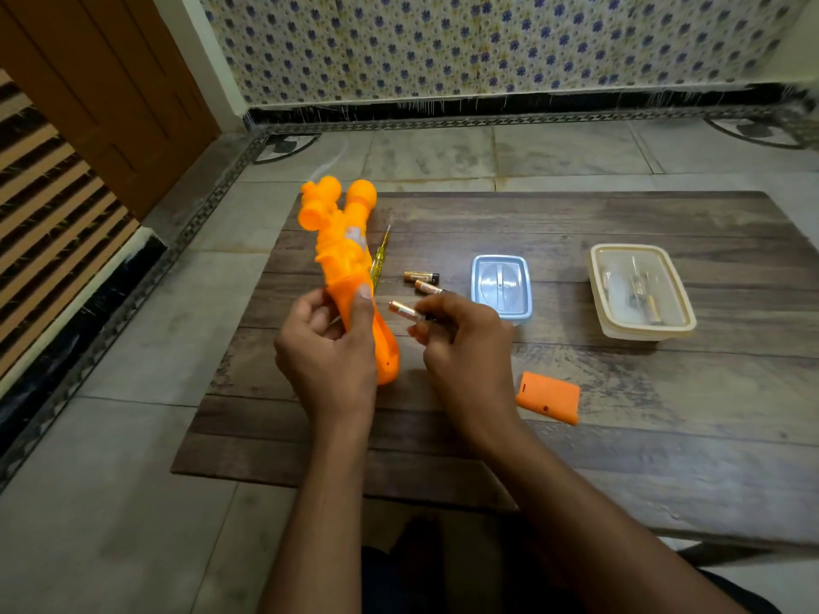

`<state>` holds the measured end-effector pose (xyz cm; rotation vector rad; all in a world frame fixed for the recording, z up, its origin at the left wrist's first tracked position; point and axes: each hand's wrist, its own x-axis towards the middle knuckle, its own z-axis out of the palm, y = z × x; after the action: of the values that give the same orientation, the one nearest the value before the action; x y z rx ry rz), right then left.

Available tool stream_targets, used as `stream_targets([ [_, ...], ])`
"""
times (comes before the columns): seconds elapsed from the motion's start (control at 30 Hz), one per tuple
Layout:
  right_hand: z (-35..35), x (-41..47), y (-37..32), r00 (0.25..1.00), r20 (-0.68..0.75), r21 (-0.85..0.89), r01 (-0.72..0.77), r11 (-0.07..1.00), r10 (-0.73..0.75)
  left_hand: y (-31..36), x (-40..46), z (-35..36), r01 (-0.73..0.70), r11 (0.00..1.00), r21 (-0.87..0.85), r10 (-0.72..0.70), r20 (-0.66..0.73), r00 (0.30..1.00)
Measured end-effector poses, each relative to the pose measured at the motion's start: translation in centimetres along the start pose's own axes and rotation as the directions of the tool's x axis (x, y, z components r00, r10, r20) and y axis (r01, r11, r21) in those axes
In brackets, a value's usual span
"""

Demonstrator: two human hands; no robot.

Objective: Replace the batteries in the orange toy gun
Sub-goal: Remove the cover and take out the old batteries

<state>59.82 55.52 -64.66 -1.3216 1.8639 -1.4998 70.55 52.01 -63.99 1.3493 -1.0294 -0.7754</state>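
My left hand grips the orange toy gun by its handle, barrel pointing away from me, held above the left part of the wooden board. My right hand pinches a copper-and-black battery just right of the gun's handle. Two more batteries lie on the board beyond my right hand. The orange battery cover rests on the board to the right of my right wrist. A yellow screwdriver lies beside the gun, partly hidden by it.
A small blue-lidded box stands behind my right hand. Farther right sits a clear container with a cream rim and small items inside. The board lies on a tiled floor; a patterned wall runs along the back.
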Motion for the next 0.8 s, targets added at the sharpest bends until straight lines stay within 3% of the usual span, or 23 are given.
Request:
stream_targets([
  [0.1, 0.4, 0.7, 1.0, 0.982, 0.013, -0.201, 0.188, 0.961, -0.190, -0.9, 0.6, -0.3, 0.086, 0.996, 0.014, -0.085, -0.059, 0.995],
  [0.27, 1.3, 1.4, 2.0, 0.957, 0.225, -0.402, 0.265, 0.877, -0.186, -1.9, 0.8, -1.1, 0.256, 0.965, -0.062, -0.260, -0.071, 0.963],
  [0.5, 1.8, 2.0, 1.4, 0.934, 0.286, -0.509, 0.339, 0.792, -0.216, -2.3, 0.8, -2.2, 0.442, 0.897, -0.028, -0.441, 0.015, 0.897],
  [0.63, 1.6, 2.3, 1.3, 0.931, 0.310, -0.519, 0.336, 0.786, -0.193, -1.6, 0.5, -2.8, 0.459, 0.888, 0.012, -0.459, 0.047, 0.887],
  [0.8, 1.2, 2.4, 1.6, 0.930, 0.323, -0.510, 0.326, 0.796, -0.174, -1.4, 0.6, -3.5, 0.419, 0.900, 0.120, -0.421, -0.008, 0.907],
])
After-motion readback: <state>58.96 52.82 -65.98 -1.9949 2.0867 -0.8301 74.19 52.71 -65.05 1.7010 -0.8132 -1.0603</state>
